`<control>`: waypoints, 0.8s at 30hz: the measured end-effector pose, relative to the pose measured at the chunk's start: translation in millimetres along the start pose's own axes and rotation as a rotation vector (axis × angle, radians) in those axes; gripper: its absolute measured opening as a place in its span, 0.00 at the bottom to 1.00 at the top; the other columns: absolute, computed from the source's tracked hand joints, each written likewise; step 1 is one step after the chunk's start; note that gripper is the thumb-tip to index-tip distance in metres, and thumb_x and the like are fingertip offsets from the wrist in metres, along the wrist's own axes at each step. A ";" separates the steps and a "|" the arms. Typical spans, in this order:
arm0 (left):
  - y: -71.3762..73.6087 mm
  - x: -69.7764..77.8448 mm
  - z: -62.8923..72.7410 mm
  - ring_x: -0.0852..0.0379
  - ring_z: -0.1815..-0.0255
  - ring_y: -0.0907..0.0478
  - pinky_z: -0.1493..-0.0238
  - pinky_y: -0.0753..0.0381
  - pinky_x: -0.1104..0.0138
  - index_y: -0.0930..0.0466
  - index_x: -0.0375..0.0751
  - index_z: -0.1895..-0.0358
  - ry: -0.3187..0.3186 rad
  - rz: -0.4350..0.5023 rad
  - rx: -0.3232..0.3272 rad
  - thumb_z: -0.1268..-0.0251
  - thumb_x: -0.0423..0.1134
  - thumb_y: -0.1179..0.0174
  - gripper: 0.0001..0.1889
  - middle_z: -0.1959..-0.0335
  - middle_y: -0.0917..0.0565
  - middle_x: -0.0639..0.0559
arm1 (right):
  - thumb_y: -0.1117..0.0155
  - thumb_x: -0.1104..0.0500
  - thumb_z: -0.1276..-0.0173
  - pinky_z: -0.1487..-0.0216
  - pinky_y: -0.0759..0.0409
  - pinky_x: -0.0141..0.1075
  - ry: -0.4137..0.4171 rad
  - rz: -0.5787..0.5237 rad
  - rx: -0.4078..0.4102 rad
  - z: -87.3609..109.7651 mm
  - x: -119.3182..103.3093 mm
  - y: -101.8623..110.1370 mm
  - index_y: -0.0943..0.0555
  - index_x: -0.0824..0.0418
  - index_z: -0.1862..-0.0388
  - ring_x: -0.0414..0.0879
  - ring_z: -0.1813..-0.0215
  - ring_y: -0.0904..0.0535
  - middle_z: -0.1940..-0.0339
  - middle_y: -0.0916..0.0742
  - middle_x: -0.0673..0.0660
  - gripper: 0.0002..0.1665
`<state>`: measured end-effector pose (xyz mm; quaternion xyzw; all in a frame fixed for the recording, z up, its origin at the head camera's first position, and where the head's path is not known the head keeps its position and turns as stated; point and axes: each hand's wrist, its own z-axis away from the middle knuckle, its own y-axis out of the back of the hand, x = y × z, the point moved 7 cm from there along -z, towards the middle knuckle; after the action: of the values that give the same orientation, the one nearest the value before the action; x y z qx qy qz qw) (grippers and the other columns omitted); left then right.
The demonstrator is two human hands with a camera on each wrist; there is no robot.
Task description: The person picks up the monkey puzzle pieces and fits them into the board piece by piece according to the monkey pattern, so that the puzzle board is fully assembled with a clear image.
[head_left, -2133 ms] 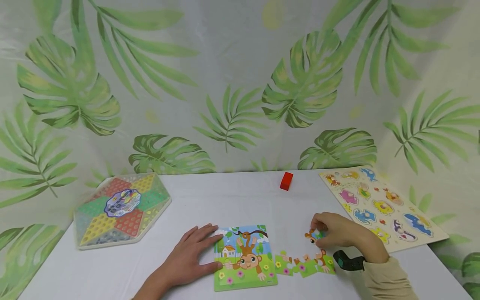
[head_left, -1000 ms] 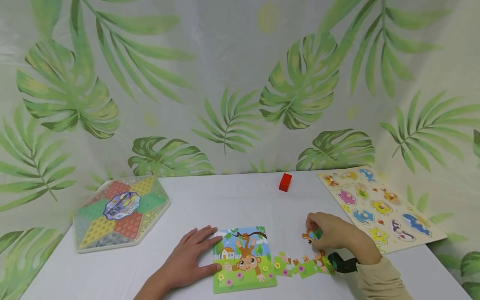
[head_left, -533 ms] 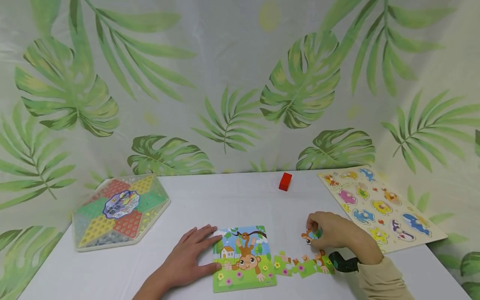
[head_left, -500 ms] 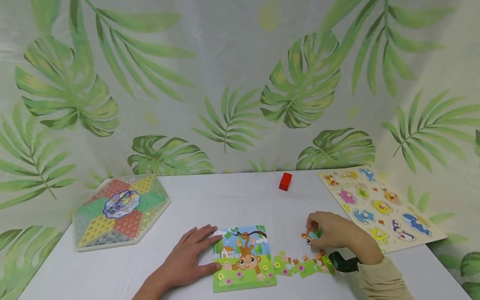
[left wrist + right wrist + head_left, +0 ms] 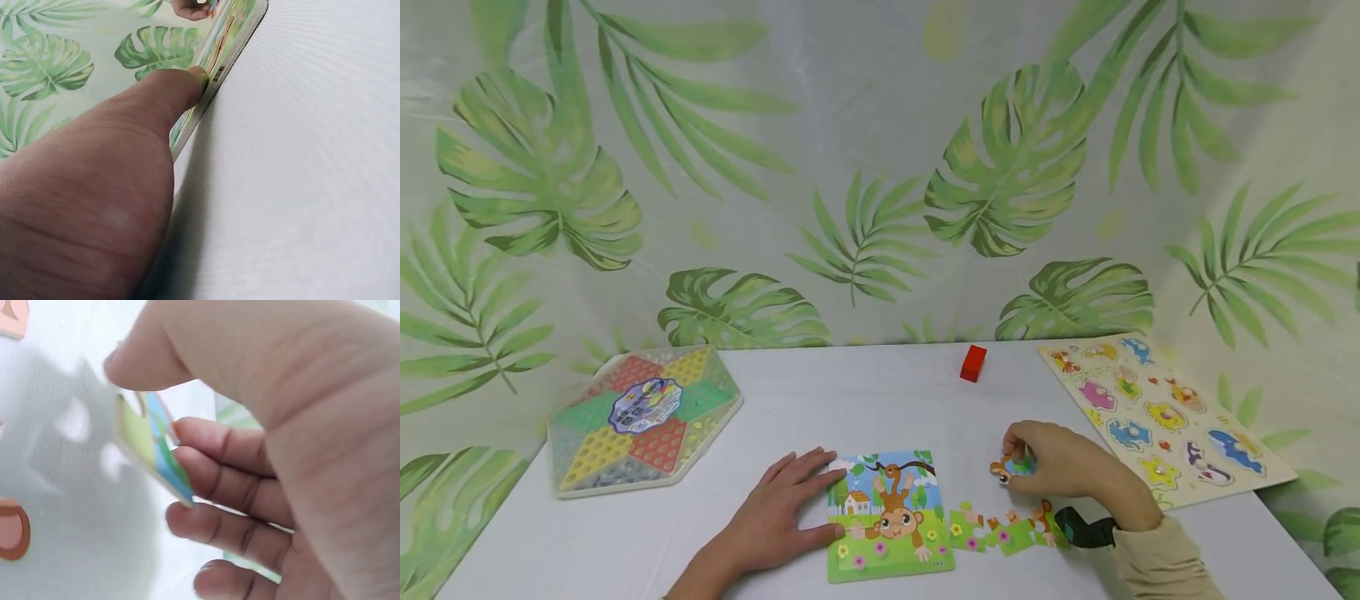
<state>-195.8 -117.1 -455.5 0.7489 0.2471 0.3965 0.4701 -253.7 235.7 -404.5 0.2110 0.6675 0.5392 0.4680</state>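
A monkey picture puzzle board (image 5: 887, 487) lies flat on the white table. My left hand (image 5: 786, 510) rests at its left side with fingers spread, and in the left wrist view the thumb touches the edge of the board (image 5: 219, 75). To the right, my right hand (image 5: 1063, 462) pinches a jigsaw piece (image 5: 1002, 475) showing part of a monkey's face, above the table. Close up in the right wrist view, the piece (image 5: 134, 431) is tilted between thumb and fingertips, its green and blue part visible. Joined or touching jigsaw pieces (image 5: 1015, 538) lie in a row beside the board.
A hexagonal Chinese checkers box (image 5: 707, 429) sits at the left. Near the back edge is a red block (image 5: 973, 363). A peg puzzle board with sea animals (image 5: 1168, 442) lies at the right. Leaf-printed cloth (image 5: 880, 167) hangs behind the table.
My right hand has shifted slightly to the left with the jigsaw piece, and more of the piece shows. The left hand has kept its place by the board.
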 end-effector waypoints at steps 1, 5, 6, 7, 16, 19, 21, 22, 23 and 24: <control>-0.4 -0.2 0.1 0.51 0.20 0.37 0.19 0.44 0.47 0.24 0.55 0.28 0.000 -0.002 -0.001 0.37 0.70 0.37 0.38 0.23 0.29 0.54 | 0.23 0.54 0.47 0.65 0.26 0.31 0.005 0.005 0.011 -0.6 -1.2 -0.1 0.20 0.52 0.62 0.36 0.67 0.29 0.68 0.21 0.43 0.17; -1.3 -0.7 0.6 0.51 0.20 0.37 0.19 0.43 0.48 0.24 0.56 0.28 0.000 -0.005 -0.003 0.37 0.71 0.39 0.38 0.23 0.29 0.54 | 0.22 0.54 0.46 0.65 0.26 0.30 0.013 0.028 0.061 -3.7 -5.1 -0.8 0.20 0.53 0.60 0.36 0.66 0.29 0.67 0.21 0.43 0.18; -1.3 -0.6 0.6 0.51 0.20 0.37 0.19 0.43 0.48 0.24 0.56 0.28 0.000 -0.006 -0.003 0.37 0.71 0.39 0.38 0.24 0.28 0.54 | 0.22 0.54 0.46 0.65 0.26 0.30 0.014 0.034 0.072 -4.5 -6.3 -0.9 0.20 0.53 0.59 0.36 0.66 0.28 0.66 0.21 0.43 0.18; -1.2 -0.5 0.6 0.51 0.20 0.37 0.19 0.43 0.48 0.24 0.56 0.28 -0.001 -0.006 -0.002 0.37 0.71 0.39 0.38 0.23 0.29 0.54 | 0.21 0.54 0.46 0.65 0.25 0.30 0.015 0.039 0.081 -5.1 -7.4 -1.1 0.20 0.53 0.59 0.35 0.66 0.28 0.66 0.21 0.43 0.19; 0.1 0.4 -0.3 0.51 0.20 0.37 0.19 0.44 0.48 0.24 0.55 0.28 -0.007 -0.005 0.007 0.38 0.70 0.37 0.38 0.24 0.28 0.54 | 0.19 0.55 0.46 0.62 0.22 0.30 0.028 0.065 0.122 -9.3 -20.8 -2.1 0.19 0.54 0.58 0.38 0.63 0.27 0.66 0.20 0.43 0.20; 0.1 0.3 -0.5 0.51 0.20 0.37 0.19 0.43 0.47 0.24 0.55 0.28 -0.008 -0.008 0.008 0.38 0.70 0.37 0.38 0.24 0.28 0.54 | 0.20 0.54 0.45 0.61 0.21 0.31 0.032 0.080 0.124 -10.3 -25.0 -3.2 0.18 0.54 0.57 0.37 0.63 0.27 0.65 0.19 0.43 0.19; -0.2 -0.1 -0.4 0.51 0.20 0.37 0.19 0.43 0.47 0.23 0.55 0.29 -0.007 -0.008 0.009 0.38 0.70 0.37 0.38 0.24 0.28 0.54 | 0.20 0.54 0.45 0.61 0.20 0.32 0.029 0.090 0.125 -10.8 -26.7 -4.1 0.18 0.53 0.57 0.38 0.62 0.27 0.64 0.19 0.43 0.19; -0.4 -0.3 -0.3 0.51 0.20 0.37 0.19 0.43 0.47 0.23 0.55 0.29 -0.007 -0.009 0.008 0.38 0.70 0.37 0.38 0.24 0.28 0.54 | 0.20 0.54 0.45 0.60 0.20 0.32 0.029 0.094 0.124 -10.9 -27.3 -4.7 0.18 0.53 0.57 0.38 0.62 0.27 0.63 0.19 0.43 0.19; -0.6 -0.6 -0.3 0.51 0.20 0.37 0.19 0.43 0.47 0.23 0.56 0.29 -0.006 -0.010 0.008 0.38 0.70 0.38 0.38 0.24 0.28 0.54 | 0.20 0.54 0.44 0.60 0.19 0.33 0.028 0.098 0.121 -11.2 -27.6 -5.5 0.18 0.52 0.57 0.38 0.62 0.27 0.63 0.19 0.43 0.19; -0.7 -0.8 -0.2 0.51 0.20 0.37 0.19 0.43 0.47 0.23 0.55 0.29 -0.006 -0.010 0.009 0.38 0.70 0.38 0.38 0.24 0.28 0.54 | 0.20 0.53 0.44 0.60 0.19 0.33 0.026 0.103 0.118 -11.4 -27.8 -6.3 0.18 0.52 0.57 0.37 0.61 0.27 0.63 0.18 0.43 0.19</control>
<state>-196.4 -117.3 -456.5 0.7509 0.2510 0.3909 0.4694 -248.9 205.9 -399.5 0.2654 0.6923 0.5251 0.4178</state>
